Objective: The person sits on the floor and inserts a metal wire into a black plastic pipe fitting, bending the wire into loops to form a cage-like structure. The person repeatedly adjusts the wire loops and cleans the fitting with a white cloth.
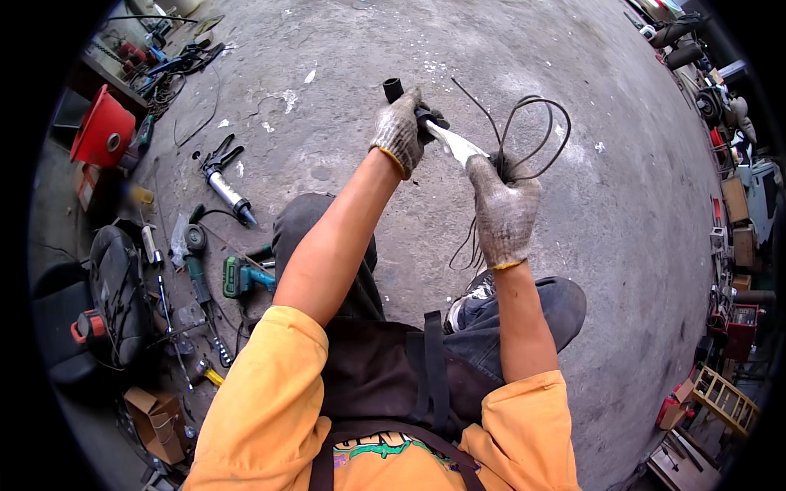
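Observation:
In a knitted, soiled work glove, my left hand (399,129) is closed around a black piece with a round, tube-like end (393,88). Its kind is mostly hidden by the fingers. My right hand (505,214), gloved the same way, grips a white strip (458,148) that stretches to a dark ring beside my left hand. Whether the strip is cloth or plastic, I cannot tell. Loops of thin dark cable (534,100) stick out past my right hand, and more of it hangs below. Both hands are held up over the concrete floor, in front of my bent knees.
On the left lie a caulking gun (225,188), an angle grinder (196,263), a green power tool (246,277) and a black seat (121,295). A red reel (105,129) stands farther back. Along the right edge are cardboard boxes (734,199) and a yellow ladder-like frame (725,399).

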The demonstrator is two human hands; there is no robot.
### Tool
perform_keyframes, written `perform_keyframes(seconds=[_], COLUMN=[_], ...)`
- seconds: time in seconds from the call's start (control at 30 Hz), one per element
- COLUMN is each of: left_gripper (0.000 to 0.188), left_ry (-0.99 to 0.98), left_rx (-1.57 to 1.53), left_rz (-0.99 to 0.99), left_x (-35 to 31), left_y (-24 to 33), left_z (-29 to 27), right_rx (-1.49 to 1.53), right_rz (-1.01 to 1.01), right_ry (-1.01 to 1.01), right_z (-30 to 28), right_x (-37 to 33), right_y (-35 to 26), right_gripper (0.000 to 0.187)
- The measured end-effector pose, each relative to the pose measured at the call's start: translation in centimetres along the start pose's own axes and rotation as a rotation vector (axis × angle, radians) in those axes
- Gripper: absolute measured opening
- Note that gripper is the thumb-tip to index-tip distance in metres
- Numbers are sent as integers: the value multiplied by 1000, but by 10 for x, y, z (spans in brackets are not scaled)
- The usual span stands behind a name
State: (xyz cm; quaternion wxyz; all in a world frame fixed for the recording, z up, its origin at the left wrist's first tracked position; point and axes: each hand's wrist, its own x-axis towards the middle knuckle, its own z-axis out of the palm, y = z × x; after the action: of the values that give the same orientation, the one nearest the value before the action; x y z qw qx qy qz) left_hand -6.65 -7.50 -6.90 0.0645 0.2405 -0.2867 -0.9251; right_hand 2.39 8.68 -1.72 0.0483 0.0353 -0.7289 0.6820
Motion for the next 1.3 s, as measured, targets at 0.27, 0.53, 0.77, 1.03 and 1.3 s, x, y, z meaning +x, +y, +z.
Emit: perform_keyframes(seconds=[0.27, 0.53, 0.77, 1.03, 1.3], left_gripper=[31, 39, 47, 22, 22], left_ry=[90, -121, -428, -184, -364], left_rx=[-192, -152, -218, 193, 836], left_rz=[-141, -277, -484, -91, 340], left_x=[11, -9, -33, -32, -60], left_y=[24, 22, -5, 0, 5], left_z=[-21, -14, 7, 5, 7], right_rx=[147, -4, -15, 97, 259], right_rz=[127, -3, -19, 154, 170], right_ry=[40, 72, -15, -70, -96], right_z=[-37, -37, -6, -7, -41], right_x=[-2, 2, 3, -5, 8], right_y=[-26, -9, 17, 14, -39], right_gripper=[10, 10, 19, 20, 16])
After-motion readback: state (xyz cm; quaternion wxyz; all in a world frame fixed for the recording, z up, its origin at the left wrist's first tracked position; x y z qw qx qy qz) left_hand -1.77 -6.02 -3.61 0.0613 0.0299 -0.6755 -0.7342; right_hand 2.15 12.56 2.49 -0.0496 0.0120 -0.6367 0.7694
